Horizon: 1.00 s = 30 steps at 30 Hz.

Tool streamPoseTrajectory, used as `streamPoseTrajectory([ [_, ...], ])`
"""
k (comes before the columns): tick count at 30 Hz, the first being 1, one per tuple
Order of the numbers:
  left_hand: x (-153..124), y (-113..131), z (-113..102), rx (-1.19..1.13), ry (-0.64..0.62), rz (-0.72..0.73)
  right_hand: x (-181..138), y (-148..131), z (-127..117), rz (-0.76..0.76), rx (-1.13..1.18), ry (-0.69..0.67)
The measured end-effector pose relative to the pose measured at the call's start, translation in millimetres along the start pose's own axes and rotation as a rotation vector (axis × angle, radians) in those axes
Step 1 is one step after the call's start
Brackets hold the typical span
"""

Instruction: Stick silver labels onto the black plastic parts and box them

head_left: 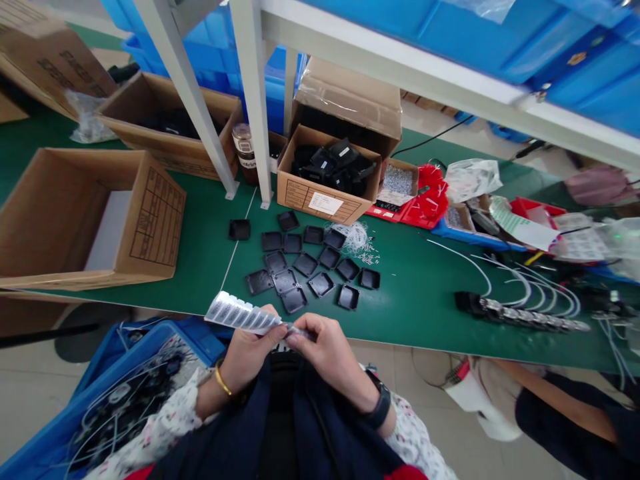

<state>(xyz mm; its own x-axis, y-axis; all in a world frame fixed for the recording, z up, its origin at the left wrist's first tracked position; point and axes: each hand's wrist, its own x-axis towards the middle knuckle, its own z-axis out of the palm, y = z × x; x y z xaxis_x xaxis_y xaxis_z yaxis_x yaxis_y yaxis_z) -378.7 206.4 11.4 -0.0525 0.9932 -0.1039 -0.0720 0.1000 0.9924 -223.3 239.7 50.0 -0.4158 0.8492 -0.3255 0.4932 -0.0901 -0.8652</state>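
Observation:
A sheet of silvery printed labels (239, 313) stretches out to the left from between my hands, just in front of the table edge. My left hand (257, 350) is closed on it, thumb on top. My right hand (323, 343) pinches the curled right end of the same sheet, close to the left fingertips. Beyond my hands, several shallow black plastic housings (321, 285) lie open side up on the green table (410, 300).
A cardboard box of black parts (325, 200) stands behind the housings, by white shelf posts (253, 100). An open carton (150, 220) sits at left. Clear tubing (354, 237) lies behind the housings. A blue bin (65, 433) stands below left. Another person's arm (555, 397) is at right.

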Motion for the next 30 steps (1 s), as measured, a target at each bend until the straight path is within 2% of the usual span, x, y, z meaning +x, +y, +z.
streamPoseTrajectory([
  [4,-0.5,-2.4,0.4,-0.04,0.016,-0.02,-0.4,5.1,0.4,0.019,0.004,0.09],
  [8,-1.6,-2.7,4.1,-0.15,-0.081,-0.096,-4.3,5.4,6.4,-0.065,-0.071,0.145],
  [11,-1.4,-1.4,5.0,-0.102,-0.133,-0.036,-7.6,5.8,9.4,-0.087,-0.077,0.147],
  [17,-1.3,1.6,2.8,0.002,-0.049,0.079,-11.2,1.2,8.2,-0.083,-0.094,0.129],
  [22,-4.5,-0.3,1.4,-0.051,-0.009,0.022,-12.1,-5.3,6.2,-0.089,-0.108,0.118],
  [26,-7.8,-9.9,-2.4,-0.078,0.074,0.026,-8.0,2.8,2.1,-0.02,-0.025,0.04],
  [28,-8.5,-14.1,-3.2,-0.094,0.111,0.031,-5.6,8.9,0.4,0.031,-0.031,0.055],
  [30,-8.5,-15.7,-2.2,-0.119,0.044,-0.024,-4.6,12.8,0.3,0.044,-0.085,0.092],
])
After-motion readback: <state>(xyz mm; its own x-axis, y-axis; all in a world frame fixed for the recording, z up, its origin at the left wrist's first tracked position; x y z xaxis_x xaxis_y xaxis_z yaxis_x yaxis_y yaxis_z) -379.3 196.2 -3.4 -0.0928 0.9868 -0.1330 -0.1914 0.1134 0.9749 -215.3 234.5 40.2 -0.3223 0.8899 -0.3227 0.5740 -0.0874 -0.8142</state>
